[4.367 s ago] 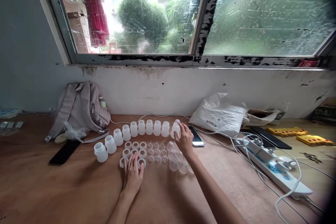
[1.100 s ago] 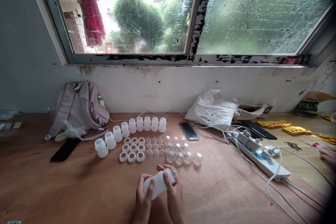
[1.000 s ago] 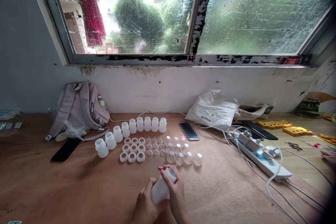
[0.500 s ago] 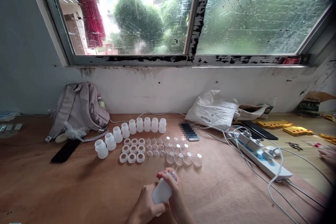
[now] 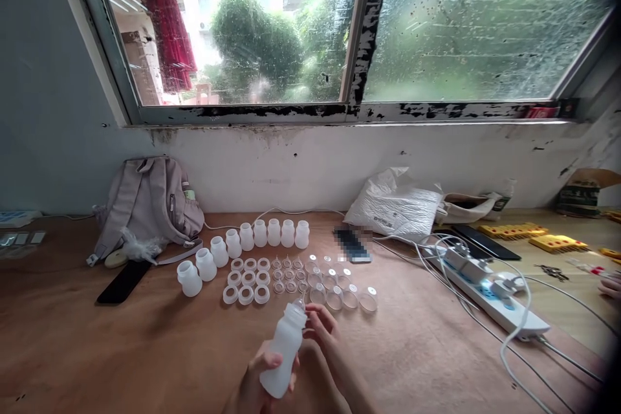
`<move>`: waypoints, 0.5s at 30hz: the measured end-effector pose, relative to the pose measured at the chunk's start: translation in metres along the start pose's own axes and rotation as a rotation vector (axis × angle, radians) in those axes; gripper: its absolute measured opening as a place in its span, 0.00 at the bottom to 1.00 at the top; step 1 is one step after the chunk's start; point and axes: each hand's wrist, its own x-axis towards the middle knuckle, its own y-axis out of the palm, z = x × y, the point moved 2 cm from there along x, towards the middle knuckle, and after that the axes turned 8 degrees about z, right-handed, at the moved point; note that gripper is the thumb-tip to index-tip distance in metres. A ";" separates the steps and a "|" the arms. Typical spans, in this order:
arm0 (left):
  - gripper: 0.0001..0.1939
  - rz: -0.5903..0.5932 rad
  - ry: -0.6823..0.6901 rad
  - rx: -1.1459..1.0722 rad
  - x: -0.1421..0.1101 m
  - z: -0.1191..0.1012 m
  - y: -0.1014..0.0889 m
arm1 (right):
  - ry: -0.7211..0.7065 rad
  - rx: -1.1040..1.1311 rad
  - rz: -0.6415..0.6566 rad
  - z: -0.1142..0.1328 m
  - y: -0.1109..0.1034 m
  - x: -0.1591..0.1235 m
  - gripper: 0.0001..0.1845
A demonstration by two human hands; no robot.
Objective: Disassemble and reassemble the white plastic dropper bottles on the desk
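Observation:
A frosted white baby bottle (image 5: 281, 352) with a ring collar and a clear nipple (image 5: 299, 303) tilts up to the right. My left hand (image 5: 259, 369) is wrapped round its lower body. My right hand (image 5: 324, 330) is beside the collar, fingers loosely bent and apart, their tips at or close to its right side. Beyond my hands stand several open white bottles (image 5: 206, 264) in a curved row. White collar rings (image 5: 246, 295) lie in rows, with clear nipples (image 5: 290, 286) to their right. Clear dome caps (image 5: 349, 298) fill the rows farther right.
A phone (image 5: 353, 246) and a silver plastic bag (image 5: 395, 204) lie at the back. A power strip (image 5: 490, 297) with loose white cables is at right. A backpack (image 5: 150, 200) and a black phone (image 5: 123, 281) are at left. Another person's hand (image 5: 610, 286) shows at the right edge.
The bottle, earlier mostly covered by both hands, now shows its side, neck and nipple. My right hand has loosened from around its top and moved to the right side of the collar.

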 end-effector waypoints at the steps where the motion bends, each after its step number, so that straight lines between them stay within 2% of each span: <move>1: 0.21 -0.024 -0.011 0.049 0.001 0.000 -0.003 | -0.017 -0.004 -0.033 -0.001 -0.003 0.001 0.14; 5: 0.20 0.003 -0.057 0.164 0.005 0.001 0.000 | -0.084 -0.018 -0.115 0.004 -0.008 -0.001 0.14; 11: 0.16 0.053 -0.128 0.176 -0.002 -0.008 0.016 | 0.020 -0.008 -0.139 0.010 -0.015 -0.003 0.18; 15: 0.18 0.211 -0.171 0.231 -0.002 -0.020 0.019 | 0.057 0.052 -0.064 0.003 -0.019 -0.003 0.17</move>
